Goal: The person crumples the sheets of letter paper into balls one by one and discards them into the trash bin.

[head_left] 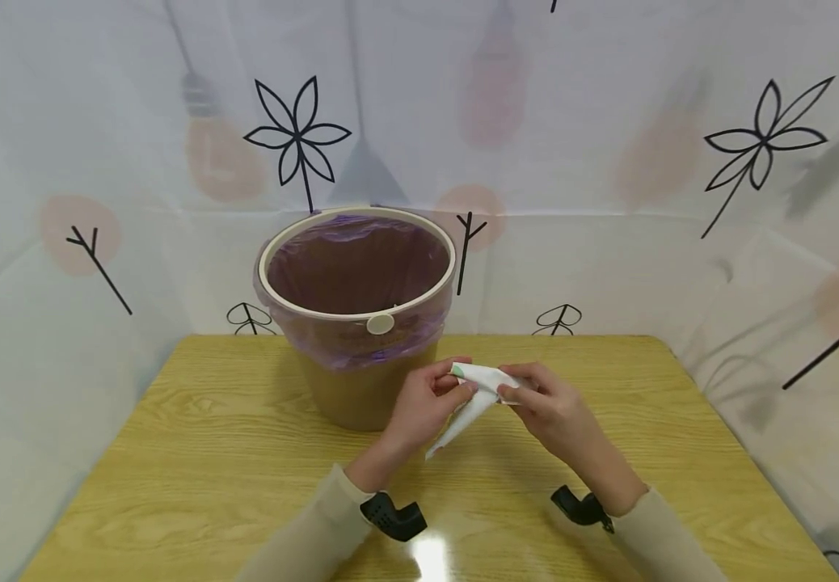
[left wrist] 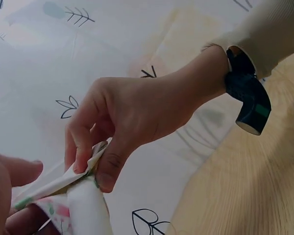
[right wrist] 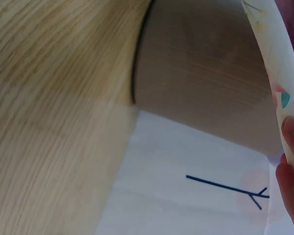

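A thin white printed sheet [head_left: 472,408], folded and bent with green and pink marks, stretches between both hands above the table. The left hand [head_left: 423,408] pinches it from the left, thumb in front and fingers behind. From the right, the right hand [head_left: 550,408] grips it between thumb and fingers. In the left wrist view the sheet [left wrist: 88,208] looks rolled and creased, with the right hand [left wrist: 132,112] pinching one end. The right wrist view shows a strip of the sheet [right wrist: 272,54] with leaf-like print, and fingertips [right wrist: 291,128] on it.
A brown trash bin [head_left: 350,400] with a cream rim [head_left: 357,311] and a purple liner bag [head_left: 318,347] stands behind the left hand. It rests on a wood-grain table [head_left: 230,453]. White patterned cloth [head_left: 572,162] surrounds the table at the back and sides.
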A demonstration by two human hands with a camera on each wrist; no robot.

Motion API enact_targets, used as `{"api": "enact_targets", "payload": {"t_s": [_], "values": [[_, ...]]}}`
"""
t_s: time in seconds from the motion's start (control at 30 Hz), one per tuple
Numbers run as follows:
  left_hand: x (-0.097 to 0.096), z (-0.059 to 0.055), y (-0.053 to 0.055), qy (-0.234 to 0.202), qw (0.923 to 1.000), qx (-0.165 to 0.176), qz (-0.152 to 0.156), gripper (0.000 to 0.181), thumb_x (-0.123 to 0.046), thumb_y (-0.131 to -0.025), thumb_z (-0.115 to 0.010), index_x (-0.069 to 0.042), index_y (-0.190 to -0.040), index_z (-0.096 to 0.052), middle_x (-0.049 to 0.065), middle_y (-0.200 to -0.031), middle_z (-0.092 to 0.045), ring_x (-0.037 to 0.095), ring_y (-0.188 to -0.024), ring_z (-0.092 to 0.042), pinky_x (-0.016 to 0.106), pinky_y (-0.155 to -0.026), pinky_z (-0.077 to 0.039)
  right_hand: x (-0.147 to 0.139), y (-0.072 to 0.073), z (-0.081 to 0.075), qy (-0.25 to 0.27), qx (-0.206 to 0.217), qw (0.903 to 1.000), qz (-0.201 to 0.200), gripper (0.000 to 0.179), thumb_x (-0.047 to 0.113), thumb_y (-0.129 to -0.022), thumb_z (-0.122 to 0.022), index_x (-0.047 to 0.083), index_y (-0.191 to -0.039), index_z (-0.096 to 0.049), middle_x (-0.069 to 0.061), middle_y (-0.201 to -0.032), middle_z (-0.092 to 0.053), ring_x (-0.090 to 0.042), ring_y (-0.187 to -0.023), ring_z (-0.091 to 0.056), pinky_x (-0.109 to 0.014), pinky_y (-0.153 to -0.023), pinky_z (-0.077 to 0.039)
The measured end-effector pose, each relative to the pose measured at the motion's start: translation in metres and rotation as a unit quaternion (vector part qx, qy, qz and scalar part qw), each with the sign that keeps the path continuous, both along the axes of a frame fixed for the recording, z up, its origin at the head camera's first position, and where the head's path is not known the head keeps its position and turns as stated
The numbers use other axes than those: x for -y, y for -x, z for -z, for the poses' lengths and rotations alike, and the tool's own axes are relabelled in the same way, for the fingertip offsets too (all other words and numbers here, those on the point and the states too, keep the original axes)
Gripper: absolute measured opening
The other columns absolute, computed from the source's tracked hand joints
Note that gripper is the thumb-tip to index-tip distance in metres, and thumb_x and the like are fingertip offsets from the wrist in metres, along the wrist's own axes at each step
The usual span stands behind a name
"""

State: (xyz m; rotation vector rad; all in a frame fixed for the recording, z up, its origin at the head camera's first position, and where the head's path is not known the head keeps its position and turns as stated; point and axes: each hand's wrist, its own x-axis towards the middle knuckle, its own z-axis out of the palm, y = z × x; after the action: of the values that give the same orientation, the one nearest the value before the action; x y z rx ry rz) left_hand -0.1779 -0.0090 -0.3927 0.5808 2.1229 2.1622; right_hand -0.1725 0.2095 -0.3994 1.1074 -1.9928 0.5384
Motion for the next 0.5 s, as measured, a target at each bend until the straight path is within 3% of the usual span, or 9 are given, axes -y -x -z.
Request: {"api": "enact_targets", "payload": {"t_s": [0.1,0.2,0.3,0.4,0.5], "values": [[-0.006,0.001,-0.001,0.000,0.9983,-0.001,-0.058,0.034,-0.014,-0.089,-0.077,0.003,-0.116,-0.069,0.011,-0.090,-0.075,0.014,-0.075,-0.069,0.026,-0.065,-0.054,0.004,0.000,0.002,0.016,0.007,0.9995,-0.027,0.032,0.032,-0.103,-0.056,0.007,-0.098,-0.075,-0.018,-0.112,-0.063,-0.023,-0.079,-0.065,-0.024,-0.060,-0.055],[-0.009,0.002,-0.001,-0.010,0.9955,-0.002,-0.095,0.028,-0.012,-0.086,-0.080,0.003,-0.107,-0.070,0.010,-0.085,-0.074,0.013,-0.071,-0.067,0.024,-0.063,-0.053,0.008,-0.001,0.003,0.039,0.036,0.9974,-0.048,0.035,0.032,-0.103,-0.057,0.003,-0.100,-0.076,-0.018,-0.114,-0.064,-0.023,-0.083,-0.066,-0.020,-0.061,-0.053],[-0.010,0.003,-0.002,-0.008,0.9937,-0.017,-0.110,0.025,-0.010,-0.084,-0.081,0.002,-0.104,-0.070,0.010,-0.084,-0.074,0.013,-0.069,-0.066,0.023,-0.062,-0.053,0.009,-0.004,0.003,0.066,0.076,0.9934,-0.056,0.027,0.023,-0.102,-0.060,0.002,-0.100,-0.076,-0.017,-0.113,-0.065,-0.022,-0.082,-0.065,-0.016,-0.059,-0.049],[-0.011,0.006,-0.001,-0.004,0.9923,-0.042,-0.117,0.023,-0.010,-0.084,-0.081,0.000,-0.102,-0.071,0.010,-0.084,-0.075,0.014,-0.068,-0.066,0.024,-0.060,-0.053,0.011,-0.007,0.003,0.098,0.128,0.9859,-0.045,0.006,0.004,-0.090,-0.073,0.003,-0.096,-0.076,-0.014,-0.111,-0.066,-0.022,-0.082,-0.066,-0.014,-0.060,-0.050],[-0.011,0.007,-0.001,0.005,0.9894,-0.079,-0.122,0.023,-0.011,-0.085,-0.081,0.000,-0.102,-0.071,0.010,-0.086,-0.075,0.016,-0.069,-0.067,0.025,-0.060,-0.054,0.014,-0.012,0.000,0.139,0.192,0.9713,-0.015,0.025,-0.012,-0.077,-0.079,0.002,-0.097,-0.074,-0.012,-0.109,-0.067,-0.026,-0.088,-0.068,-0.017,-0.064,-0.055]]}}
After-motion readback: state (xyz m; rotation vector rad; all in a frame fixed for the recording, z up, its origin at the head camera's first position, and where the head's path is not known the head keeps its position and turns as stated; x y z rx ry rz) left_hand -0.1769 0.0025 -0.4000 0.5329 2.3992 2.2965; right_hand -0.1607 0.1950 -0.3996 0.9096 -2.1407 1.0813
